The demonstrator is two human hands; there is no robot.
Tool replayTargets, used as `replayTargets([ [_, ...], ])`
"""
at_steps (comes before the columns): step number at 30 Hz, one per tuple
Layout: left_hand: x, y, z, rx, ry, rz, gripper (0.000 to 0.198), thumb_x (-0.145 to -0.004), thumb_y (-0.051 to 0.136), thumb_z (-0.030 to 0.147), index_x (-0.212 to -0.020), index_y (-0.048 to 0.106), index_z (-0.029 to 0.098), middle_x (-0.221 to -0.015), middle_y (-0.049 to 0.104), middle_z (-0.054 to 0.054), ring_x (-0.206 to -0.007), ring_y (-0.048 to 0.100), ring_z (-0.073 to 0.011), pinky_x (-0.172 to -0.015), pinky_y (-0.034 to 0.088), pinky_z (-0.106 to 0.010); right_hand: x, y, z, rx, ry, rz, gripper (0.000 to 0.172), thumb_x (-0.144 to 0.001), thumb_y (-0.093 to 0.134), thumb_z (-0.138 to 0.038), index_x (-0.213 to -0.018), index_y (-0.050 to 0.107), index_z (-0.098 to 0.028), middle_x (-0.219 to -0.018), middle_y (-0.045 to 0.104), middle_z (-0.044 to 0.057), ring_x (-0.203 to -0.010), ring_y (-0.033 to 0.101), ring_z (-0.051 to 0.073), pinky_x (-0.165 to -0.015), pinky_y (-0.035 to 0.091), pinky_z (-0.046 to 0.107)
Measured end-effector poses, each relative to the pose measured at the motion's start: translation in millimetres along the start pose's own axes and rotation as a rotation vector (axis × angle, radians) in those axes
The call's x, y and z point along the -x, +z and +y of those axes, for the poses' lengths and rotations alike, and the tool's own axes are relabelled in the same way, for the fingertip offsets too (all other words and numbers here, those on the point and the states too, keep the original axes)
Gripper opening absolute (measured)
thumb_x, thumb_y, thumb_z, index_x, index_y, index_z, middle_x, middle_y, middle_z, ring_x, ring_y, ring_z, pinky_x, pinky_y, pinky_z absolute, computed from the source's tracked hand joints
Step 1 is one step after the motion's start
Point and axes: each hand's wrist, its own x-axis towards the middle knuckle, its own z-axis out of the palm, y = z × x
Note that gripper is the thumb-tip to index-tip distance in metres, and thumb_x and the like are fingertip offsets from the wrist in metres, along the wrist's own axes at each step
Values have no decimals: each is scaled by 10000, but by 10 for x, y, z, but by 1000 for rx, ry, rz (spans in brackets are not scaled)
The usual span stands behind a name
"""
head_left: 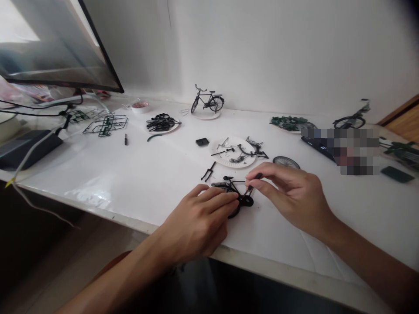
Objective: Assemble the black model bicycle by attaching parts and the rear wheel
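Note:
A black model bicycle frame (246, 200) with saddle and rear wheel lies on its side near the table's front edge. Over its rear wheel, my left hand (204, 213) has its fingers closed on the frame and steadies it. Thumb and fingers of my right hand (291, 192) pinch a small screwdriver (250, 188) by its black handle. Its shaft slants down to the frame near the crank, where the exact contact is too small to make out. A loose front fork (208, 172) and a spoked wheel (286, 162) rest just beyond my hands.
A paper plate (214, 152) holds small bike parts. Behind it stands a finished model bicycle (207, 100). More parts are piled on plates left and right, beside green sprues (106, 125). A monitor (59, 43) overhangs the left; a partly blurred dark device (319, 147) lies at right.

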Motion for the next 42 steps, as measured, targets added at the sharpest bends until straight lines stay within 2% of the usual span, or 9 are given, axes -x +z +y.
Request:
replayTargets([
  [9, -8, 2, -13, 4, 10, 15, 389, -934, 487, 129, -1315, 557, 98, -1384, 593, -81, -1235, 539, -240, -1038, 427, -424, 23, 8, -13, 13, 0, 19, 45, -883, 707, -200, -911, 694, -233, -875, 728, -32, -787, 669, 115, -736, 538, 214],
  [14, -9, 1, -11, 9, 3, 10, 403, -929, 482, 126, -1326, 549, 101, -1381, 593, -89, -1235, 541, -249, -1037, 427, -428, 53, 14, 10, 82, -169, 78, 401, -862, 716, -108, -1236, 661, -243, -1031, 752, 4, -862, 695, 133, -810, 577, 251],
  [19, -6, 8, -5, 12, 6, 16, 392, -937, 479, 139, -1320, 552, 101, -1369, 600, -103, -1234, 549, -259, -1035, 431, -439, 71, -21, -35, 100, -329, -66, 438, -910, 597, -14, -1310, 616, -191, -1140, 747, 32, -1040, 701, 152, -982, 555, 282],
  [23, -10, 19, -11, 20, 7, 32, 396, -926, 488, 129, -1315, 555, 102, -1371, 599, -98, -1229, 547, -252, -1031, 437, -429, 94, 17, -78, 201, -363, 60, 449, -849, 702, -38, -1256, 655, -224, -1082, 768, 3, -908, 732, 138, -878, 597, 227],
  [26, -8, 14, -10, 23, 9, 22, 405, -919, 488, 115, -1319, 550, 94, -1366, 600, -92, -1230, 544, -245, -1045, 427, -426, 107, 44, -86, 180, -354, 11, 504, -889, 646, -46, -1350, 587, -241, -1158, 747, 16, -982, 726, 169, -921, 603, 292],
  [29, -4, 8, -8, 17, 13, 26, 401, -918, 493, 114, -1313, 552, 86, -1364, 600, -95, -1232, 541, -246, -1050, 421, -428, 116, 36, -84, 129, -295, -31, 472, -920, 599, -59, -1345, 589, -262, -1183, 740, 10, -1037, 717, 191, -956, 597, 348],
  [33, -6, 9, -12, 21, 18, 39, 392, -931, 497, 134, -1317, 551, 93, -1366, 600, -93, -1217, 546, -245, -1022, 436, -419, 129, 22, -83, 234, -300, 77, 435, -859, 702, -88, -1245, 660, -285, -1066, 775, -3, -871, 748, 185, -810, 635, 308],
  [39, -11, -2, -4, 21, -3, 10, 375, -945, 479, 139, -1310, 552, 93, -1362, 603, -99, -1229, 548, -254, -1033, 433, -436, 113, 44, -120, 113, -230, -21, 428, -944, 575, -86, -1348, 594, -227, -1149, 757, 24, -983, 741, 177, -937, 601, 310],
  [42, -3, -4, 2, 17, 0, 13, 381, -948, 475, 142, -1320, 545, 95, -1375, 595, -95, -1234, 544, -253, -1038, 432, -435, 105, 53, -124, 178, -227, 83, 331, -893, 685, -146, -1206, 688, -253, -1019, 790, 7, -823, 761, 176, -796, 639, 289],
])
